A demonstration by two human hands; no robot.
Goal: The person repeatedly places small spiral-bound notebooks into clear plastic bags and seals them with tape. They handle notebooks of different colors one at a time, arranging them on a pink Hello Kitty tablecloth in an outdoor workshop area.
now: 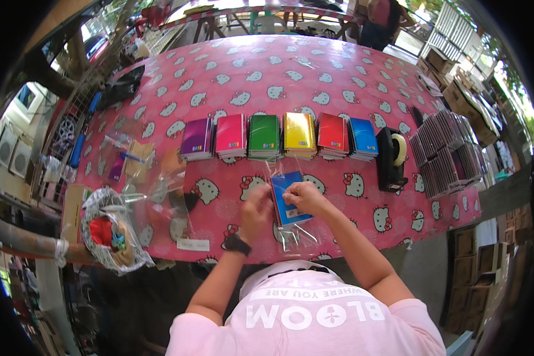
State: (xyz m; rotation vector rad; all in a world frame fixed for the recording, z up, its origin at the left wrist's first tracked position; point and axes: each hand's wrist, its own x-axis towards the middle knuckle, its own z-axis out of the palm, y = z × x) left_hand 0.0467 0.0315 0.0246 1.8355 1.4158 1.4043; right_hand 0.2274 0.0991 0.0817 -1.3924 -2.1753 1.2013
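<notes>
A blue spiral notebook [288, 179] lies at the table's near middle, in a clear plastic bag [293, 234] that sticks out past its near end. My right hand [306, 197] is over the notebook, its fingers pinched together at the cover; what they pinch is too small to make out. Beside the notebook's left edge is my left hand [256, 207], blurred, with a dark watch on the wrist. Beyond both hands stand stacks of spiral notebooks in a row: purple [197, 137], pink [231, 133], green [264, 133], yellow [299, 133], red [333, 133] and blue [363, 136].
Right of the row stands a black tape dispenser [390, 163], then piled bundles [445, 154] of thin items. Clear plastic bags [163, 190] lie at left, near a patterned bag [110, 231] holding cloth. The tablecloth [350, 216] is pink. A person [385, 21] stands far right.
</notes>
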